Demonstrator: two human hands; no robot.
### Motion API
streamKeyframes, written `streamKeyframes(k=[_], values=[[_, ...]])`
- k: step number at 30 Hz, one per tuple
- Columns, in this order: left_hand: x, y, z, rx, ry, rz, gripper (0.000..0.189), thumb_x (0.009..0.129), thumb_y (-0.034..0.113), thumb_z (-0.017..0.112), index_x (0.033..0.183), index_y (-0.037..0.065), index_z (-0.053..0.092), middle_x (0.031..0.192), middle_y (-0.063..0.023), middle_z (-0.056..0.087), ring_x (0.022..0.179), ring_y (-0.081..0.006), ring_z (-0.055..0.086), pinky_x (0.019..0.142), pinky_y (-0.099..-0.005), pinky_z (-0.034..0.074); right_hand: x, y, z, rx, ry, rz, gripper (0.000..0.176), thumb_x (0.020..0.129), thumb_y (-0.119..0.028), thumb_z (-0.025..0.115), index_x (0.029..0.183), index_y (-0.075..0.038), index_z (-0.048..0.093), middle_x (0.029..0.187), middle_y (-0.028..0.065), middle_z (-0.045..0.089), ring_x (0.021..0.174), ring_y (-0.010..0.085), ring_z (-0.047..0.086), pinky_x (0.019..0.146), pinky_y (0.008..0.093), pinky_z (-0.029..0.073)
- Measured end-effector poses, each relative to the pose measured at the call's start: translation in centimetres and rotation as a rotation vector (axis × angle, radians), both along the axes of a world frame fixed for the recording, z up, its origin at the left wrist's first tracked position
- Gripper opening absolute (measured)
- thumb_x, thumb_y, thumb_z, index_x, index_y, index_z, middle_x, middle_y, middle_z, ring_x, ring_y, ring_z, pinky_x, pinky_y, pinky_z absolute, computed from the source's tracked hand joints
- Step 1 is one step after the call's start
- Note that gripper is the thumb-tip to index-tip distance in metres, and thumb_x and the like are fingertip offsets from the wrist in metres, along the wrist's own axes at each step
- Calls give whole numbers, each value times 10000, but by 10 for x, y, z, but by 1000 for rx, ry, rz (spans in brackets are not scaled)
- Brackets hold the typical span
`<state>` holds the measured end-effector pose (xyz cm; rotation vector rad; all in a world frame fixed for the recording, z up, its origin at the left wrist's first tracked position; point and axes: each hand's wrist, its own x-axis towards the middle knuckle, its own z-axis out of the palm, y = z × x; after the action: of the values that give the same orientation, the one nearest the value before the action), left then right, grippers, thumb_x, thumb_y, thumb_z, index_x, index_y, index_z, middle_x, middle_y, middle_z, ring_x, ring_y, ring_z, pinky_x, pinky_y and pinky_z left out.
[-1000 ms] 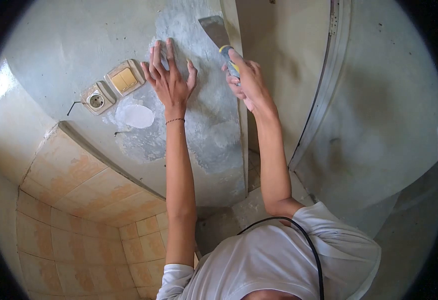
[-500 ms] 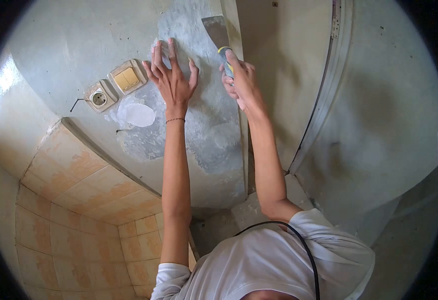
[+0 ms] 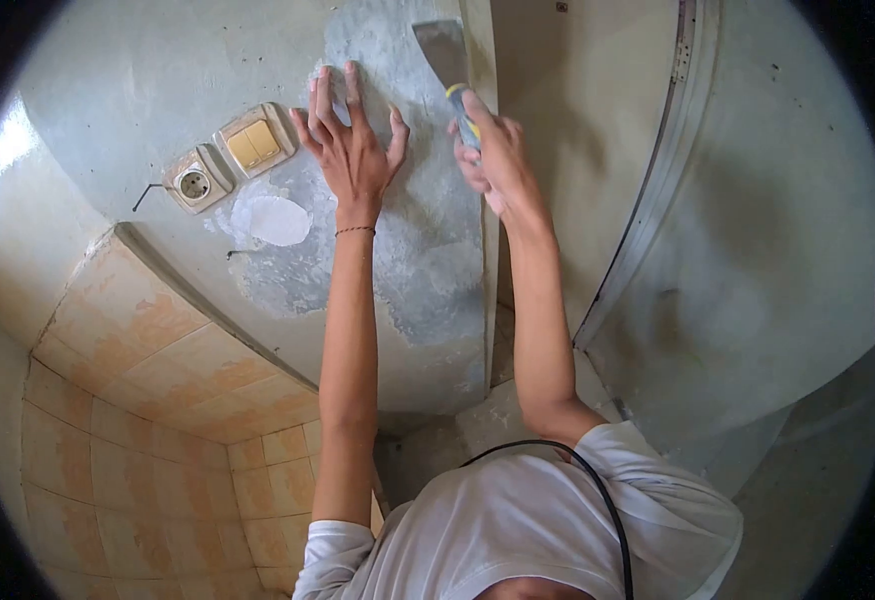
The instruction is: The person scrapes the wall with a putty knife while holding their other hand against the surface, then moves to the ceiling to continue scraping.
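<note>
My left hand (image 3: pixel 355 155) rests against the grey, patchy wall (image 3: pixel 428 270) with its fingers spread and nothing in it. To its right, near the wall's vertical edge, my right hand (image 3: pixel 493 155) is wrapped round the grey and yellow handle of a putty knife (image 3: pixel 445 52). The wide metal blade points up and lies over the upper wall. A round white patch (image 3: pixel 276 220) shows on the wall below and left of my left hand.
Left of my left hand are a yellow light switch (image 3: pixel 255 145) and a round socket (image 3: pixel 195 184), with a thin dark rod (image 3: pixel 145 196) beside it. Orange and cream tiles (image 3: pixel 148 360) cover the lower left. A door frame (image 3: pixel 648 180) stands at right. A black cable (image 3: pixel 598 478) crosses my shirt.
My right hand and the putty knife have moved slightly up and to the right. My left hand sits slightly higher in view, still spread on the wall. The view has shifted a little.
</note>
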<state>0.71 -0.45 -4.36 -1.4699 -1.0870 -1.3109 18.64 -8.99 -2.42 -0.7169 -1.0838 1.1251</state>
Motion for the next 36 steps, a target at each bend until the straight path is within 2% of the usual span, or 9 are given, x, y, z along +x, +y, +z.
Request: streamKeyframes(k=[1,3,13,15,18,31,33,36], values=[[0,1,-2,-9,0,-2,857,923,467,650,1680,182,367,1668,-124,339,1574,-293,297,1322,-548,104,0,2,2,-9,0,-2,543,1079,-529,595,897,-20,637,591,-49,449,436,36,354,402,243,209],[-1,1,-1,29,10,-27,866,916,475,652,1679,176,370,1668,-127,340,1571,-296,301,1321,-545,109,-3,-2,14,68,29,-25,537,1050,-564,638,930,-40,621,598,-65,398,414,27,267,396,242,157],[1,-1,-2,28,12,-13,869,915,482,648,1675,164,373,1664,-147,349,1567,-297,307,1317,-548,112,10,-3,11,18,20,34,514,1051,-538,646,949,-35,629,602,-68,391,425,26,267,410,240,143],[0,-2,0,18,-2,-86,805,935,423,662,1659,175,412,1660,-135,343,1570,-300,284,1297,-585,139,13,-7,9,13,-19,14,509,1054,-529,646,959,-29,631,605,-66,393,424,22,259,411,238,138],[-1,0,0,21,8,-19,870,913,487,646,1673,164,375,1660,-146,351,1568,-296,304,1317,-556,110,12,-2,5,-7,-3,73,504,1054,-520,650,962,-25,631,605,-68,396,427,19,264,409,235,139],[0,-1,0,18,17,-10,883,913,483,655,1676,144,369,1673,-153,335,1581,-296,285,1317,-556,94,7,-1,10,55,10,15,515,1057,-547,635,952,-43,619,605,-69,404,425,16,265,402,237,147],[0,-5,0,3,9,-88,849,933,421,665,1683,168,359,1679,-151,309,1589,-312,244,1302,-579,126,10,-14,3,-17,-37,15,520,1059,-554,628,948,-46,613,607,-70,398,429,17,260,404,237,143],[2,-6,1,-19,-3,-76,851,931,421,666,1683,166,360,1679,-150,307,1590,-313,242,1305,-581,116,6,-4,3,-30,-2,61,524,1058,-558,627,936,-49,613,600,-70,393,425,19,264,403,238,142]])
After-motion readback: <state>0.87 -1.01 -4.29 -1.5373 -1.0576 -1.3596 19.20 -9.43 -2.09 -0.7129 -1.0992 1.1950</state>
